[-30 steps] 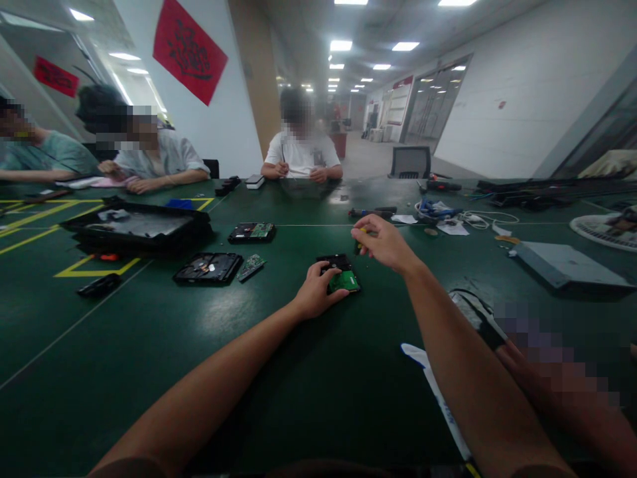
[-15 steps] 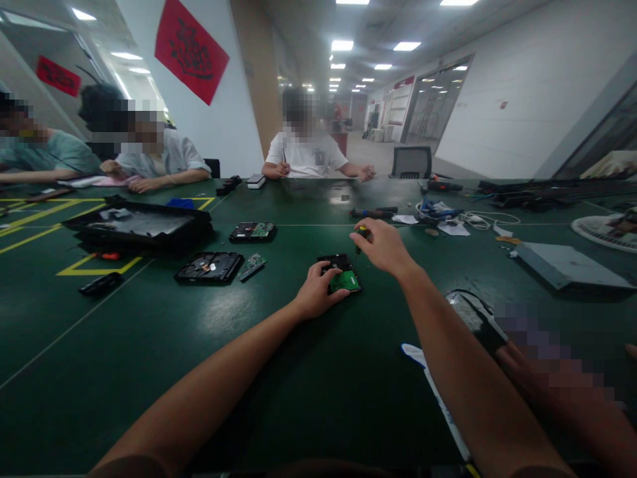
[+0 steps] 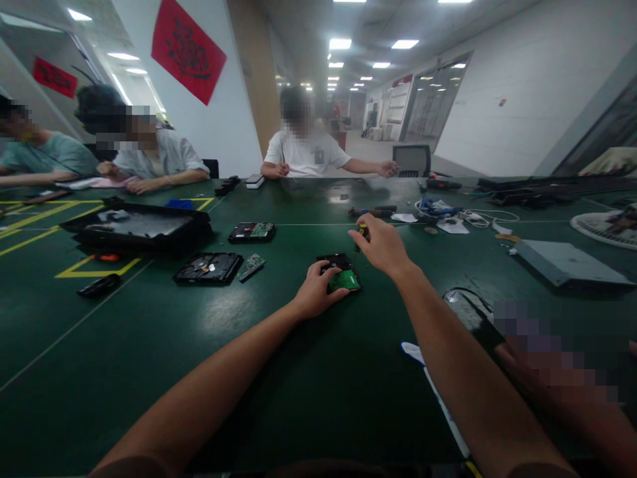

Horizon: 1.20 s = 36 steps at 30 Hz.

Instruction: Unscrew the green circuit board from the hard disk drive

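Observation:
A small hard drive [image 3: 343, 273] with a green circuit board facing up lies on the dark green table [image 3: 279, 372] in front of me. My left hand [image 3: 314, 292] presses on its near left corner and holds it down. My right hand [image 3: 381, 244] hovers just above and to the right of the drive, fingers closed around a screwdriver [image 3: 361, 235] with a black and yellow handle. Its tip points down toward the drive's far edge.
To the left lie an opened drive [image 3: 208, 267], a loose circuit board [image 3: 251, 266], another drive [image 3: 252, 232] and a black tray [image 3: 137, 226]. A grey flat box [image 3: 567, 263], cables [image 3: 442, 211] and a white strip [image 3: 438, 398] sit to the right. Three people sit across the table.
My right hand turned and dropped slightly with the screwdriver over the drive. The person opposite stretched an arm out to the right. My left hand stayed put.

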Motion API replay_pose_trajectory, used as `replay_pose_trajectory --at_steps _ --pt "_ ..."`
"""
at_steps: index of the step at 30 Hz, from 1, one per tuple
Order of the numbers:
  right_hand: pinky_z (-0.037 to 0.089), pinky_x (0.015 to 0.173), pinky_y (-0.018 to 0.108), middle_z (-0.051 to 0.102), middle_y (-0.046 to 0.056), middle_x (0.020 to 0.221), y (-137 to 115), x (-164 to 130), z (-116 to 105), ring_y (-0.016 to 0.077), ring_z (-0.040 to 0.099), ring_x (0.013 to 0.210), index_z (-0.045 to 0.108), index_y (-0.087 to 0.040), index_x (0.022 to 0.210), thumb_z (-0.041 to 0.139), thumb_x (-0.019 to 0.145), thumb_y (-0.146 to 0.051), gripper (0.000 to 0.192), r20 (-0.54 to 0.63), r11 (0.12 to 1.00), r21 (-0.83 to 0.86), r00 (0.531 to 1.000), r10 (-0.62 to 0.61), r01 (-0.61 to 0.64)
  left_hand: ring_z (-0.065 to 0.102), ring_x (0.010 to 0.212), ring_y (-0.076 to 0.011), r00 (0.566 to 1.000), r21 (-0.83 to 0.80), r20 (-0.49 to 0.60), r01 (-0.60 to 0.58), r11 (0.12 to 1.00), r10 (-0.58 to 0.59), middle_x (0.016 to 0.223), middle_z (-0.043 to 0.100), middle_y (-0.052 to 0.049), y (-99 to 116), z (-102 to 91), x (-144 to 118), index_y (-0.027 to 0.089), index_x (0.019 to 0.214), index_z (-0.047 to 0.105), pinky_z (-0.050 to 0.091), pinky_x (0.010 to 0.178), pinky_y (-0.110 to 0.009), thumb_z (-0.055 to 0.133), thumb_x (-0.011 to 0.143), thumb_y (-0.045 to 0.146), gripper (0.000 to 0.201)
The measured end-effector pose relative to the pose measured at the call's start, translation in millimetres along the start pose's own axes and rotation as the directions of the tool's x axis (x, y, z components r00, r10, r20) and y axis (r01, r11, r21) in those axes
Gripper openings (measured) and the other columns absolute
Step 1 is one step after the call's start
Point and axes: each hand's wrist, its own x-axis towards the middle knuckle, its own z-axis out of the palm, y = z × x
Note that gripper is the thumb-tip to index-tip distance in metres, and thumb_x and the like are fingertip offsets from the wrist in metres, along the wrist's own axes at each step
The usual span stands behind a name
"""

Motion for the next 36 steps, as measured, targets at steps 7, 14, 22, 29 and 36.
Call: replay_pose_trajectory --at_steps 7,14,22,29,36 --pt "0.05 0.089 0.042 0.07 0.016 0.114 2.0 1.7 3.8 0.0315 0.067 0.1 0.058 -0.017 0.123 0.057 0.09 -0.02 0.033 -0.015 0.999 0.033 1.0 -0.014 0.014 0.036 0.146 -0.0381 1.0 -0.008 0.012 0.002 1.0 -0.002 0.152 0.039 -0.013 -1.1 -0.2 0.2 0.027 0.14 0.059 0.038 0.119 -0.057 0.073 0.087 0.056 0.061" --pt "0.051 0.084 0.042 0.069 0.012 0.109 3.5 0.4 4.9 0.028 0.066 0.089 0.056 -0.022 0.117 0.061 0.092 -0.031 0.027 -0.048 0.996 0.087 0.999 -0.01 0.014 0.036 0.146 -0.0375 1.0 0.003 -0.003 -0.001 1.0 0.001 0.152 0.039 -0.014 0.6 0.7 0.0 0.026 0.139 0.059 0.037 0.12 -0.056 0.074 0.087 0.054 0.061" --pt "0.053 0.085 0.042 0.069 0.014 0.109 3.6 2.4 6.3 0.0286 0.067 0.093 0.057 -0.019 0.116 0.058 0.089 -0.02 0.027 -0.069 0.993 0.117 0.998 0.003 0.005 0.036 0.146 -0.0378 1.0 -0.002 0.001 0.003 1.0 -0.003 0.152 0.039 -0.013 -1.5 1.3 0.5 0.027 0.139 0.06 0.038 0.119 -0.057 0.074 0.087 0.055 0.061" --pt "0.052 0.09 0.044 0.069 0.014 0.11 3.1 1.6 4.4 0.0303 0.066 0.098 0.062 -0.02 0.113 0.058 0.093 -0.025 0.021 -0.105 0.997 0.06 0.994 -0.04 0.047 0.036 0.146 -0.0375 1.0 -0.007 -0.004 0.005 1.0 -0.005 0.152 0.04 -0.013 0.0 1.2 0.1 0.027 0.139 0.06 0.037 0.119 -0.057 0.075 0.087 0.053 0.06" --pt "0.052 0.084 0.041 0.069 0.011 0.107 3.6 3.1 4.6 0.0269 0.066 0.093 0.059 -0.023 0.11 0.062 0.091 -0.026 0.02 -0.113 0.989 0.146 0.993 0.021 -0.004 0.036 0.147 -0.0375 1.0 -0.001 0.006 0.01 1.0 -0.01 0.152 0.039 -0.014 -0.1 0.6 0.5 0.027 0.139 0.06 0.037 0.12 -0.056 0.074 0.087 0.055 0.061"
